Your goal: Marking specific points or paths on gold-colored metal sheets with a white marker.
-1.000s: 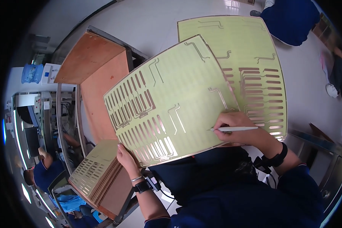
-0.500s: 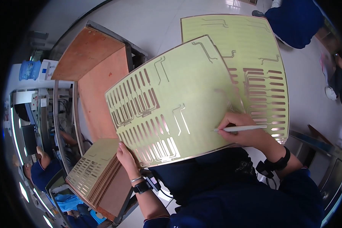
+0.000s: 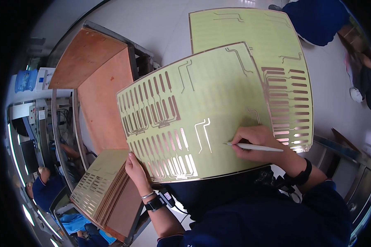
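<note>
My left hand [image 3: 137, 171] grips the lower left edge of a large pale-green circuit board panel [image 3: 218, 94], thumb on its face. Copper-coloured strips and bent traces run over its left half and upper part. The panel lies tilted in front of my body. My right hand [image 3: 257, 142] pinches a slim white pen-like tool [image 3: 261, 147], its thin dark tip at the panel's surface right of two bright bent traces. Whether the tip touches cannot be made out. A stack of similar panels [image 3: 292, 99] stands behind on the right, partly covered by the held one.
At the left, more panels [image 3: 95, 181] lie piled on a metal-framed rack with orange-brown boards [image 3: 103, 99]. A metal cabinet [image 3: 358, 189] is at the right edge. Other people [image 3: 317, 20] in dark blue are at the upper right and the far left [image 3: 49, 191].
The held panel has shifted slightly to the right and turned a little. My right hand and the tool have moved slightly left and down across it.
</note>
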`<control>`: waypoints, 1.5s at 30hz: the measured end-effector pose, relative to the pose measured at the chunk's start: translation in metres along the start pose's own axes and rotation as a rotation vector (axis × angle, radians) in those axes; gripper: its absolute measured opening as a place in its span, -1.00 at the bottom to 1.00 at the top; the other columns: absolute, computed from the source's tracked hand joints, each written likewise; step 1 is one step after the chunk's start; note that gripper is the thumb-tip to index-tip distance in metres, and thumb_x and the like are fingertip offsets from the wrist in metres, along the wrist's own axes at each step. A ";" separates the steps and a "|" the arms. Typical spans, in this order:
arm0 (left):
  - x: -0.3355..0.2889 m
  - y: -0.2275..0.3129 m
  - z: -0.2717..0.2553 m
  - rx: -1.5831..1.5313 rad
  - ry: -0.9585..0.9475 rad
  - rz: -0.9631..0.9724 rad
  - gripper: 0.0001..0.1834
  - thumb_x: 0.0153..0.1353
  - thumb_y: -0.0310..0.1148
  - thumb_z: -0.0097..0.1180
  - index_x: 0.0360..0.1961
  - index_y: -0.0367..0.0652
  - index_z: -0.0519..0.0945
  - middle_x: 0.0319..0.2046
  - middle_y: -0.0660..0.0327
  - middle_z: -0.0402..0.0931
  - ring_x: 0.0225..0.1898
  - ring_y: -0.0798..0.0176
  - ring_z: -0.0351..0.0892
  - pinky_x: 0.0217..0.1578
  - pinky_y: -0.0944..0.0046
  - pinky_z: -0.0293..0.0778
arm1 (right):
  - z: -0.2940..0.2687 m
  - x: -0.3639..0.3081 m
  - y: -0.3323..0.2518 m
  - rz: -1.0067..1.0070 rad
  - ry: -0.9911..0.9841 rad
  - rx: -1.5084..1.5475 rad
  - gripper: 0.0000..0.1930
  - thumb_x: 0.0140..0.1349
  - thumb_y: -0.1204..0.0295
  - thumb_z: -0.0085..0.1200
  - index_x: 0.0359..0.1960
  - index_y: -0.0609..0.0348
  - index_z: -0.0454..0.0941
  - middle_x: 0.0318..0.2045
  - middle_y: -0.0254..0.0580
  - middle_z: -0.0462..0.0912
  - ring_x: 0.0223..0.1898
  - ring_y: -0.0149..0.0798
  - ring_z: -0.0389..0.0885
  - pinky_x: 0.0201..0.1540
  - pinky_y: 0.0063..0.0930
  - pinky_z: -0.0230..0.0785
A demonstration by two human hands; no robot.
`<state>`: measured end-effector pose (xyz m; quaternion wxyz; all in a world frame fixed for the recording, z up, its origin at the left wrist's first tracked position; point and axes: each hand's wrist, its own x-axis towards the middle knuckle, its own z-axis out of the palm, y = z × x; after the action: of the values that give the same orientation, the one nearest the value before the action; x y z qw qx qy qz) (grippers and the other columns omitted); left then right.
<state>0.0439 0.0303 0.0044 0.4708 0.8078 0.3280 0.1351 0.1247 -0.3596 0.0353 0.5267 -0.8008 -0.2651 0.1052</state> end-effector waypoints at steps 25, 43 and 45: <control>-0.002 0.003 0.001 -0.071 -0.004 -0.001 -0.58 0.43 -0.21 -0.18 -0.33 -0.37 0.55 -0.44 0.30 0.54 -0.41 0.50 0.37 -0.33 0.42 0.34 | -0.018 -0.017 0.011 0.129 0.042 0.127 -0.88 0.05 0.49 0.18 -0.46 0.17 0.46 -0.58 -0.21 0.53 -0.56 -0.19 0.54 -0.49 -0.41 0.36; 0.000 0.000 -0.002 -0.015 -0.018 0.002 -0.58 0.44 -0.19 -0.18 -0.27 -0.38 0.55 -0.38 0.28 0.54 -0.38 0.49 0.36 -0.30 0.43 0.34 | -0.017 -0.013 0.016 -0.031 0.047 0.002 -0.87 -0.01 0.49 0.15 -0.51 0.07 0.40 -0.62 -0.28 0.54 -0.56 -0.20 0.58 -0.52 -0.38 0.39; 0.000 0.001 -0.002 -0.015 -0.008 0.003 -0.58 0.44 -0.19 -0.18 -0.26 -0.38 0.55 -0.37 0.28 0.55 -0.37 0.49 0.37 -0.29 0.43 0.35 | -0.017 -0.012 0.015 -0.040 0.035 -0.002 -0.86 0.00 0.49 0.15 -0.51 0.09 0.40 -0.61 -0.27 0.55 -0.56 -0.20 0.58 -0.51 -0.39 0.39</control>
<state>0.0434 0.0311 0.0062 0.4779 0.8053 0.3240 0.1349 0.1264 -0.3837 0.0279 0.5325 -0.7976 -0.2717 0.0805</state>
